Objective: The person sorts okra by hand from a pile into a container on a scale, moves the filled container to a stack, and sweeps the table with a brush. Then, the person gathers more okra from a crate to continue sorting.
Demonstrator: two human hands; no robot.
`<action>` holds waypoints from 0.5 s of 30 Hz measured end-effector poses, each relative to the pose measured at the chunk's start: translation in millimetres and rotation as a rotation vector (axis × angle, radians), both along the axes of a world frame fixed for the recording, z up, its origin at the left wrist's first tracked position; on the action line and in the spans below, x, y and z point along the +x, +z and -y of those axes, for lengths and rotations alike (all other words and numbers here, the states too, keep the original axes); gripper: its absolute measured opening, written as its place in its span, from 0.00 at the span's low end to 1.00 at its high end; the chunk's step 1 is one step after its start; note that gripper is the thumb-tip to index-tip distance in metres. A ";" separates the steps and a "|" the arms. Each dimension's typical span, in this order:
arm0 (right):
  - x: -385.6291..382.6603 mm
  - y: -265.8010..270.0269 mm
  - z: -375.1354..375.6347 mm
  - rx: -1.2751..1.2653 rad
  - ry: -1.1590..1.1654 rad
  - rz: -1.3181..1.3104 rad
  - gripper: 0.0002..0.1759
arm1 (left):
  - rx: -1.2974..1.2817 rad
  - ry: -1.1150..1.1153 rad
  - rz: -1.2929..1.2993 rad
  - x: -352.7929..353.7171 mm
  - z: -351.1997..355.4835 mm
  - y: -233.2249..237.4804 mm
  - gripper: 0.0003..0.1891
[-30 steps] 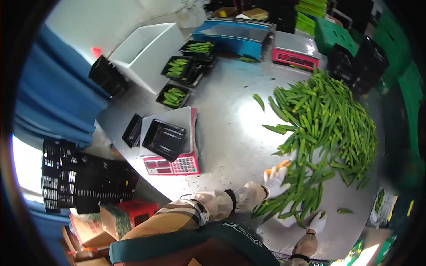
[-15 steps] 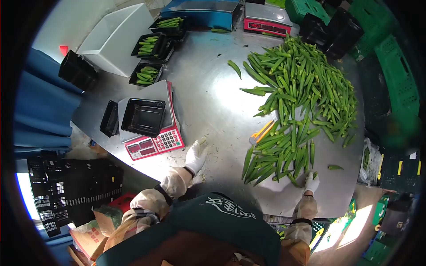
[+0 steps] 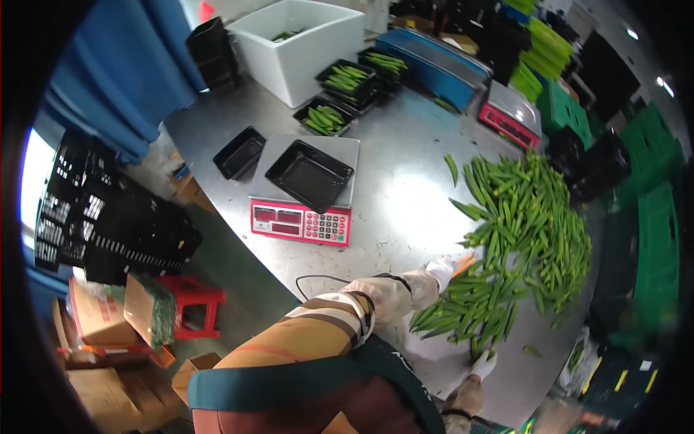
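My left hand [image 3: 439, 273], in a white glove, reaches across the table to an orange-yellow utility knife [image 3: 465, 265] lying beside the okra. The glove covers the knife's near end, and the blurred fingers leave their grip unclear. In its white glove, my right hand [image 3: 482, 367] is low at the front edge of the okra, fingers drawn together with a small green okra end [image 3: 492, 354] at their tips. A small heap of okra pods [image 3: 470, 307] lies between both hands, and the large okra pile [image 3: 535, 224] spreads behind it.
An empty black tray [image 3: 309, 176] rests on the red scale [image 3: 301, 223]; another black tray [image 3: 239, 153] lies to its left. Okra-filled trays [image 3: 324, 117] stand by a white foam box [image 3: 296, 50]. A second scale [image 3: 510, 116] and green crates [image 3: 654, 239] are farther right.
My left hand has moved from beside the scale rightward to the utility knife. My right hand remains by the okra's front edge. The head view has turned and shifted left.
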State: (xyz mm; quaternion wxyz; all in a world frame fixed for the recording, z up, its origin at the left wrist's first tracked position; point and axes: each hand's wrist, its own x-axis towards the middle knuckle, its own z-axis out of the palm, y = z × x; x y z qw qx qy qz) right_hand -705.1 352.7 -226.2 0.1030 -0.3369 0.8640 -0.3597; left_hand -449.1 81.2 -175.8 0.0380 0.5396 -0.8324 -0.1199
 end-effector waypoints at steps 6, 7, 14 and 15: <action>11.7 0.9 4.3 0.087 -0.083 -0.029 0.21 | 0.102 0.091 -0.128 110.7 3.3 0.5 0.19; 12.5 0.2 6.1 0.107 -0.096 -0.057 0.21 | 0.137 0.203 -0.123 131.5 -6.3 6.3 0.19; 58.6 41.4 28.8 0.086 -0.088 -0.216 0.23 | 0.217 0.613 -0.272 233.2 -43.2 -11.6 0.19; 74.1 66.3 38.0 -0.026 -0.037 -0.125 0.22 | 0.225 0.709 -0.266 236.0 -44.4 -7.9 0.17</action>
